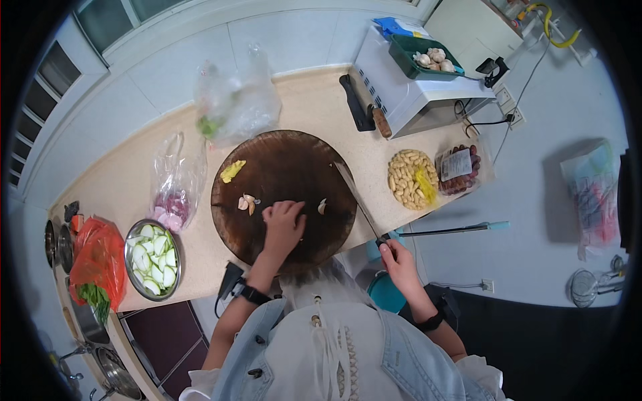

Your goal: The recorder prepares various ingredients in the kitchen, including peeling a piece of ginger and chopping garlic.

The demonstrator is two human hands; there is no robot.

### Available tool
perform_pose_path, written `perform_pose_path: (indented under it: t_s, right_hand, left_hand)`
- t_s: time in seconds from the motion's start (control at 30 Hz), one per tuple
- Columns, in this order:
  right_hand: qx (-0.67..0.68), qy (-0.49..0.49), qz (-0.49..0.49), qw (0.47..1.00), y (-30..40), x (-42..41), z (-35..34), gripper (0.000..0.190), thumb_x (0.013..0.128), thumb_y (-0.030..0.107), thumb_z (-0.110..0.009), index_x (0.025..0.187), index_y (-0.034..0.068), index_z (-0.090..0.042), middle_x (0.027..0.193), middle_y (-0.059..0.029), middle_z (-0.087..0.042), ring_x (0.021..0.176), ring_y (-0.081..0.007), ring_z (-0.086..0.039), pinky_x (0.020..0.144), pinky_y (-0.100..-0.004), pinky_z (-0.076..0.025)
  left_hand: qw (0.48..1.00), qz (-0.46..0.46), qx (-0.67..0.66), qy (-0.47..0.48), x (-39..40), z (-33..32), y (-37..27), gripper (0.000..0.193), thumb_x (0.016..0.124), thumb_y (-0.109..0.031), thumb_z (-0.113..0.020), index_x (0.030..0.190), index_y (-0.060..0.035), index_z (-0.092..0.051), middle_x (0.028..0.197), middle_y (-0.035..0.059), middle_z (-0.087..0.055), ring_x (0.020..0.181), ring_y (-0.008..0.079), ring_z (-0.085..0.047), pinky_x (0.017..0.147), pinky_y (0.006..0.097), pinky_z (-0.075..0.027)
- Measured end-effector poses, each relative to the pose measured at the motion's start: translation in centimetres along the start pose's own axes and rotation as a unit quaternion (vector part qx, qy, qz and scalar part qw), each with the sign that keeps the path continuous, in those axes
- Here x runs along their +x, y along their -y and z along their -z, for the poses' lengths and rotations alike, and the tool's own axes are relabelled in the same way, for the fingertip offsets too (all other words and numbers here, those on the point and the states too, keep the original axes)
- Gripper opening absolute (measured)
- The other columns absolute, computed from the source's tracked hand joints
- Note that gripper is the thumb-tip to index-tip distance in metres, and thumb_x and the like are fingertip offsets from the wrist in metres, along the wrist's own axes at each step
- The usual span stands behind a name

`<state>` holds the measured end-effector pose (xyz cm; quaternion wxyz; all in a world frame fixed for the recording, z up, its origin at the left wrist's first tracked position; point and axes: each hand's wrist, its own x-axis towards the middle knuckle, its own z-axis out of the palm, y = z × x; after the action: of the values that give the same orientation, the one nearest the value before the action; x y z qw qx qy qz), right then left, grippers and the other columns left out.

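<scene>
A round wooden chopping block (281,165) lies before me on the counter. My left hand (285,225) is over its near half, palm down with bent fingers; whether anything is under the fingertips is hidden. Just left of those fingers sit a few garlic cloves (247,203), and a single clove (322,206) lies to the right. A yellow piece of food, perhaps ginger (232,171), rests near the block's upper left rim. My right hand (399,263) grips the dark handle of a kitchen knife (358,198). Its blade slants up and left over the block's right edge.
Left of the block stand a metal bowl of sliced green-skinned vegetable (154,259), a bag of meat (172,208) and a red bag (98,255). Another plastic bag (241,100) is behind. Peanuts (409,175), packed grapes (457,168), a cleaver (357,105) and a white microwave (401,92) are at right.
</scene>
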<state>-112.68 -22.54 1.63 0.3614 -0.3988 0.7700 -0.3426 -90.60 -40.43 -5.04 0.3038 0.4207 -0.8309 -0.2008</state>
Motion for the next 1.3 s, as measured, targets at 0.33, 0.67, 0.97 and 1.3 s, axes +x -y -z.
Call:
perform_pose_path:
  t_s: [0.33, 0.67, 0.97, 1.3]
  right_hand:
    - [-0.314, -0.011, 0.101, 0.944, -6.1, -1.2, -6.9, 0.031, 0.084, 0.028, -0.061, 0.092, 0.003, -0.045, 0.064, -0.0207, -0.058, 0.059, -0.0412, -0.058, 0.052, -0.0485, -0.045]
    - [-0.140, -0.016, 0.014, 0.990, -0.8, -2.7, -5.3, 0.035, 0.088, 0.035, -0.055, 0.084, 0.000, -0.048, 0.070, -0.0255, -0.058, 0.068, -0.0437, -0.057, 0.058, -0.0491, -0.044]
    - [-0.017, 0.229, 0.054, 0.972, 1.9, -2.9, -8.3, 0.036, 0.094, 0.033, -0.047, 0.083, -0.001, -0.047, 0.065, -0.0186, -0.054, 0.052, -0.0334, -0.053, 0.051, -0.0406, -0.043]
    - [0.295, 0.202, -0.143, 0.923, 0.9, -1.1, -5.0, 0.034, 0.098, 0.032, -0.039, 0.077, 0.006, -0.046, 0.055, -0.0007, -0.041, 0.037, -0.0096, -0.037, 0.035, -0.0236, -0.031]
  left_hand:
    - [0.991, 0.099, 0.018, -0.086, -2.7, 6.3, 4.6, 0.022, 0.077, -0.006, -0.059, 0.098, -0.0098, -0.062, 0.096, 0.0045, -0.060, 0.097, 0.0221, -0.053, 0.086, 0.0365, -0.032]
    - [0.987, 0.105, 0.078, -0.091, -1.0, 6.9, 8.2, 0.037, 0.078, -0.009, -0.061, 0.114, -0.0104, -0.057, 0.106, 0.0076, -0.055, 0.100, 0.0241, -0.051, 0.086, 0.0397, -0.034]
    - [0.993, 0.086, 0.047, -0.060, 0.0, 5.3, 9.6, 0.030, 0.076, -0.009, -0.064, 0.105, -0.0080, -0.060, 0.097, 0.0102, -0.058, 0.086, 0.0267, -0.059, 0.071, 0.0374, -0.046]
    - [0.993, 0.111, 0.030, -0.008, 1.7, 5.6, 9.9, 0.016, 0.075, -0.008, -0.065, 0.087, -0.0044, -0.055, 0.075, 0.0107, -0.055, 0.068, 0.0267, -0.055, 0.061, 0.0357, -0.045]
